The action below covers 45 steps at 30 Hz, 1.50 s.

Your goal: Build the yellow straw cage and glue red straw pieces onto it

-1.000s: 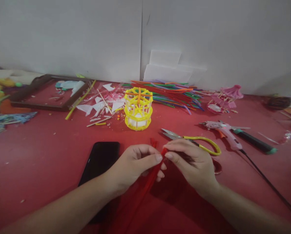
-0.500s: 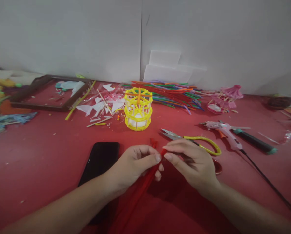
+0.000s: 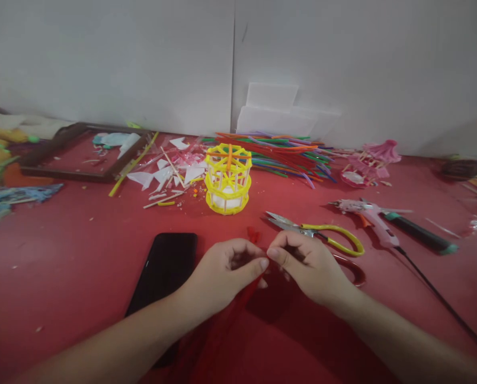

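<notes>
Near the middle of the red table, my left hand [image 3: 226,272] pinches a thin red strip [image 3: 244,296] that trails down toward the front edge. Close against it, my right hand [image 3: 308,266] has thumb and forefinger pressed together at the strip's upper end; what lies between them is too small to make out. A red tuft [image 3: 253,233] shows just behind the fingers. Beyond my hands stands a small round yellow frame [image 3: 228,186] with pale posts and a white piece inside. Scissors [image 3: 336,228] with yellow and red handles lie partly behind my right hand.
A black phone [image 3: 162,266] lies by my left forearm. To the right are a pink glue gun [image 3: 376,221] with a cord and a dark-handled tool [image 3: 420,233]. Coloured stems [image 3: 278,154], paper scraps [image 3: 162,173], a brown frame [image 3: 66,173] and a pink model [image 3: 370,162] sit farther back.
My right hand has tilted and its fingertips have dropped slightly, now meeting my left fingertips. Less of the strip's red end shows between them, and more of the scissors' red handle is visible.
</notes>
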Each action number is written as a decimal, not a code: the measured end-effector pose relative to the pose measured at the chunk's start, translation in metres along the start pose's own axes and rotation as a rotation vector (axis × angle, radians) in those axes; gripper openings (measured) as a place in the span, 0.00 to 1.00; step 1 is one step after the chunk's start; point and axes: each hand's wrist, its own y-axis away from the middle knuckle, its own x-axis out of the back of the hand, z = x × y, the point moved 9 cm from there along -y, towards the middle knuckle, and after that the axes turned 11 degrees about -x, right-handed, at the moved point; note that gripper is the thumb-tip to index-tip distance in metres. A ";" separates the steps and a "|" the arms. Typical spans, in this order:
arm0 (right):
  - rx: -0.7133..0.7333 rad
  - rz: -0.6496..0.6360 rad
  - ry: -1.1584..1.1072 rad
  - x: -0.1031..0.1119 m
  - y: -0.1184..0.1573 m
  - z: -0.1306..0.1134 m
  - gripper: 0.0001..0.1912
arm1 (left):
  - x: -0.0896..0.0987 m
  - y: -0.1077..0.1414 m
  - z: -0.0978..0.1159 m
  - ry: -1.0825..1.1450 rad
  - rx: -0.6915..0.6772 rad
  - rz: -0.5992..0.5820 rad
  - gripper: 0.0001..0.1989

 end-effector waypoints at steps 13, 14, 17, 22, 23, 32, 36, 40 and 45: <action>-0.160 -0.199 -0.162 -0.008 -0.005 0.014 0.26 | -0.008 0.002 0.006 0.228 -0.012 -0.087 0.03; -0.158 -0.224 -0.181 -0.009 -0.005 0.013 0.26 | -0.009 0.002 0.007 0.231 -0.012 -0.098 0.03; -0.153 -0.278 -0.215 -0.012 -0.005 0.013 0.25 | -0.010 0.001 0.012 0.216 -0.047 -0.132 0.04; -0.196 -0.273 -0.216 -0.011 -0.006 0.017 0.24 | -0.006 0.000 0.012 0.060 -0.101 -0.169 0.07; -0.212 -0.272 -0.216 -0.011 -0.006 0.018 0.25 | -0.005 0.000 0.011 0.016 -0.103 -0.173 0.08; -0.221 -0.278 -0.184 -0.011 -0.006 0.020 0.25 | -0.003 0.001 0.005 0.054 0.006 -0.135 0.08; -0.186 -0.268 -0.105 -0.007 -0.005 0.015 0.23 | -0.002 0.001 0.004 0.102 0.046 -0.097 0.09; -0.187 -0.239 -0.034 -0.002 -0.004 0.012 0.22 | -0.002 0.002 0.005 0.099 0.047 -0.086 0.11; -0.146 -0.248 -0.006 -0.005 -0.002 0.011 0.21 | -0.007 0.004 0.002 0.138 0.077 -0.136 0.10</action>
